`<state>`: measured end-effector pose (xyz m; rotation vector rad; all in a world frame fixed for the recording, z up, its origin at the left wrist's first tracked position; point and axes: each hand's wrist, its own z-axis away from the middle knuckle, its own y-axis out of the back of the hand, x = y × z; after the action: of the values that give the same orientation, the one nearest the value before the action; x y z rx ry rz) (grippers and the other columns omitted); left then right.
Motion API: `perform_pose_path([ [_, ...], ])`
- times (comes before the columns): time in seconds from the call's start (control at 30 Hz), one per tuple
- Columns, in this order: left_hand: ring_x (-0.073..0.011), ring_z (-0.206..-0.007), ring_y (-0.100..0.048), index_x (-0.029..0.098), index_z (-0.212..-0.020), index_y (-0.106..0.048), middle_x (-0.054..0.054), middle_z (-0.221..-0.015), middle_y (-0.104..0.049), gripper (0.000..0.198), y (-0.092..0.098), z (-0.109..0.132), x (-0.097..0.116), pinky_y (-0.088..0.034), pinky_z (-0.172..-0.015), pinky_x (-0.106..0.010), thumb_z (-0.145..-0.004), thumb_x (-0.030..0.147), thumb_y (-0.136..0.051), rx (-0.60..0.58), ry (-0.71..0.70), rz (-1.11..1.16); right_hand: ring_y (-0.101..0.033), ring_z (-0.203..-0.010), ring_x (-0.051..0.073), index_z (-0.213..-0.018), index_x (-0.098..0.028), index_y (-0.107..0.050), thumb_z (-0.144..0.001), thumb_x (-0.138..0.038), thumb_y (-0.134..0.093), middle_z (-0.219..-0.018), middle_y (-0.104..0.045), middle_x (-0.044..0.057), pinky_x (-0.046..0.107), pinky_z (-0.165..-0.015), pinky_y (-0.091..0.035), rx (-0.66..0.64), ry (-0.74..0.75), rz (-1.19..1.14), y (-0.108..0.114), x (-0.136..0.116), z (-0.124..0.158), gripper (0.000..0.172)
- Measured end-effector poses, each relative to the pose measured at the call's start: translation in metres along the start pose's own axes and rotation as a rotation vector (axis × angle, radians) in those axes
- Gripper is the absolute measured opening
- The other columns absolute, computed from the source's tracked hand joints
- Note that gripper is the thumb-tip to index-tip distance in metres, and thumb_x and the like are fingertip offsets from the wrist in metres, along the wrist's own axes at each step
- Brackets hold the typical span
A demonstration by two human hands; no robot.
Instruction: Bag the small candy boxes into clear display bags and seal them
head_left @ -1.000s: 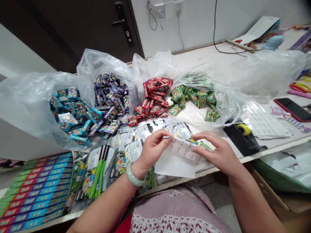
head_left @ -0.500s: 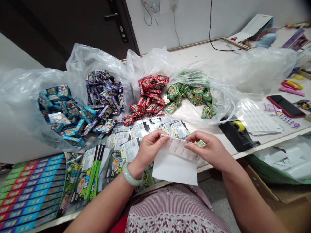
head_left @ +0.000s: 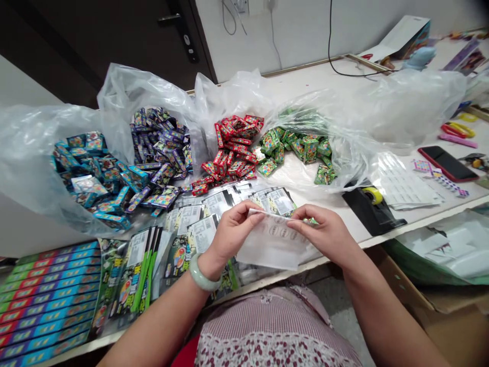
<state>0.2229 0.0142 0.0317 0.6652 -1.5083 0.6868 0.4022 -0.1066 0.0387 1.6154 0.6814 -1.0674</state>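
My left hand and my right hand both pinch the top edge of a white sticker sheet with round printed labels, held just above the table's front edge. A pale green bangle sits on my left wrist. Under the sheet lie several flat printed packets. Behind them, open clear bags hold small boxes: blue, purple, red and green.
Long striped boxes are stacked at the front left, with green-edged packets beside them. A black tape dispenser, label sheets, a red phone and scissors lie to the right. A cardboard box stands below.
The sheet has been drawn up and in, so less of it hangs below my hands. My right hand has moved left toward my left hand. The camera has tilted slightly down.
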Motion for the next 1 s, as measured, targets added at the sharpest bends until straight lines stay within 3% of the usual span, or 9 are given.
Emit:
perform_pose_path([
  [0.3, -0.0082, -0.056, -0.044, 0.017, -0.075, -0.063, 0.003, -0.064, -0.054, 0.01, -0.001, 0.002, 0.001, -0.036, -0.055, -0.02, -0.077, 0.025, -0.068, 0.015, 0.081, -0.021, -0.062, -0.076, 0.015, -0.086, -0.021, -0.068, -0.083, -0.028, -0.066, -0.082, -0.068, 0.0, 0.023, -0.067, -0.047, 0.001, -0.047, -0.099, -0.002, 0.002, 0.001, 0.008],
  [0.77, -0.0098, -0.057, -0.043, 0.016, -0.068, -0.06, 0.003, -0.062, -0.052, 0.023, -0.001, 0.0, -0.001, -0.035, -0.056, -0.022, -0.078, 0.036, -0.065, -0.007, 0.142, -0.113, -0.06, -0.066, 0.015, -0.075, -0.02, -0.067, -0.076, -0.029, -0.067, -0.07, -0.067, 0.0, 0.026, -0.064, -0.047, 0.066, -0.079, -0.147, -0.009, 0.005, -0.002, 0.009],
  [1.0, -0.0121, -0.067, -0.051, 0.017, -0.085, -0.058, 0.001, -0.075, -0.057, 0.022, 0.003, -0.01, -0.007, -0.04, -0.063, -0.024, -0.077, 0.036, -0.066, -0.2, 0.224, -0.056, -0.06, -0.067, 0.016, -0.076, -0.02, -0.067, -0.077, -0.03, -0.067, -0.072, -0.067, 0.0, 0.026, -0.06, -0.047, 0.093, -0.102, -0.2, -0.011, 0.023, -0.004, 0.01],
])
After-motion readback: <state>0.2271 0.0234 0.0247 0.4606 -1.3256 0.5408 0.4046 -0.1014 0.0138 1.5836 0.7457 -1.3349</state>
